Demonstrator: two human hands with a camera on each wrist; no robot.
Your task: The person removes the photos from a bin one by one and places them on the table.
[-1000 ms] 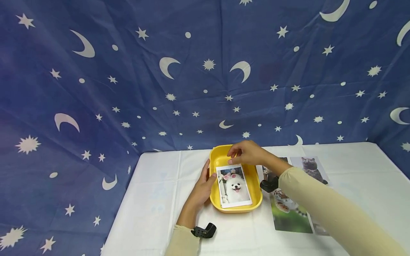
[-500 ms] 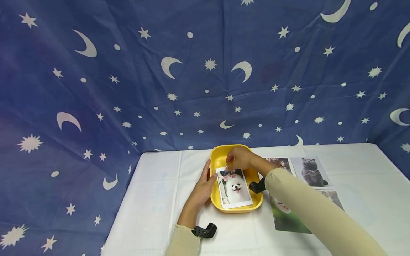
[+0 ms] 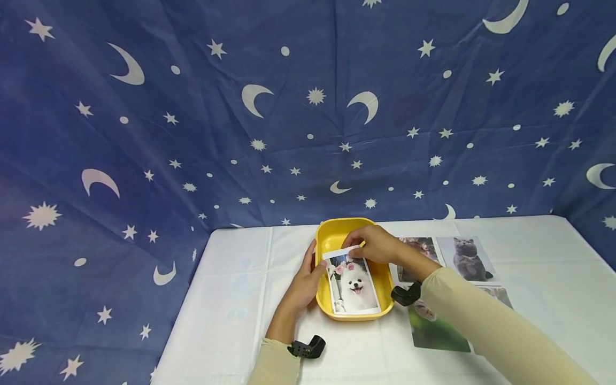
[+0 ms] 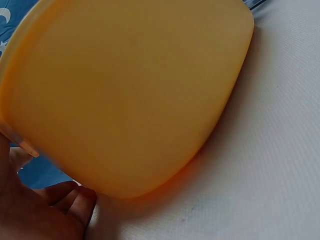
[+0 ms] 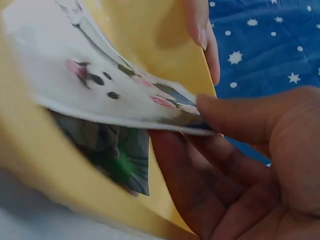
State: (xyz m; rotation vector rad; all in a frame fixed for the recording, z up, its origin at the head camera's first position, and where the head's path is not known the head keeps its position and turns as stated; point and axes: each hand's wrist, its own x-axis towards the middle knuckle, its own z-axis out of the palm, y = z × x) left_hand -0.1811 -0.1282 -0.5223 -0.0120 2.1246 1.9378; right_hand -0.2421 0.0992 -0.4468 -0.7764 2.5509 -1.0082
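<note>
A yellow plastic tray point(image 3: 332, 231) stands on the white-covered table. My left hand point(image 3: 304, 278) grips its left side, thumb over the rim; in the left wrist view fingers point(image 4: 70, 202) bend against the outer wall. Inside the tray lies a photo of a fluffy white dog point(image 3: 357, 291) with pink flowers. My right hand point(image 3: 377, 243) pinches its upper edge between thumb and fingers and holds that end raised. Beneath it, the right wrist view shows another photo point(image 5: 132, 160) with green and grey on it, mostly hidden.
To the right of the tray several photos lie on the table: a grey cat point(image 3: 468, 259), a green-ground picture point(image 3: 438, 334) and others partly covered by my right arm. A blue curtain point(image 3: 289, 133) with moons and stars hangs behind the table point(image 3: 226, 299).
My right hand came down from above the tray onto the dog photo's upper edge and now lifts that edge, bending the photo up. The left hand and tray have stayed put.
</note>
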